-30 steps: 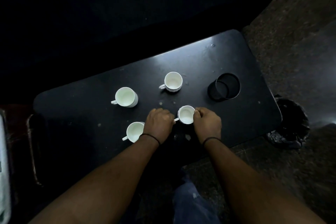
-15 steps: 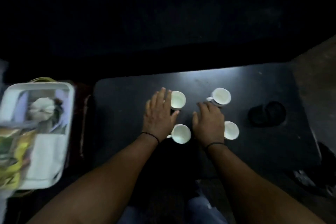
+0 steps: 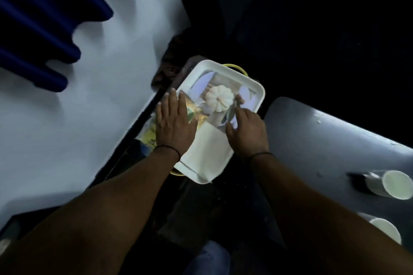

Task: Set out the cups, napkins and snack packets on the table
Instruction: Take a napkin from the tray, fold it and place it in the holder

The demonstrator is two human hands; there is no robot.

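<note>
- Head view, nearest: two bare forearms reach forward from the lower frame, each with a thin dark band at the wrist; blue cloth shows low between them.
- Left hand [image 3: 174, 121]: palm down, fingers straight and spread, laid over the left side of the tray, on the yellow snack packets [image 3: 149, 133]; grips nothing.
- Right hand [image 3: 247, 130]: over the tray's right side, fingers bent down toward the tray contents; whether they pinch anything cannot be told.
- Tray [image 3: 257, 89]: white, rectangular, raised rim, lying at an angle; near corner between the wrists, far corner toward the dark background. A yellow ring shows under its far and near edges.
- Napkins [image 3: 209, 152]: white, folded, in the near half of the tray, between the hands.
- Far half of tray: a printed picture with a white pumpkin shape; partly blurred.
- Table [image 3: 324, 140]: dark, glossy, rounded corner just right of the tray, a dark gap between them.
- Cups [image 3: 394, 184]: two white ones at the right frame edge, on the table, well apart from the tray.
- Left: a pale surface runs along the tray's side; blue folded cloth at far upper left.
- Far right: dark, nothing legible.
</note>
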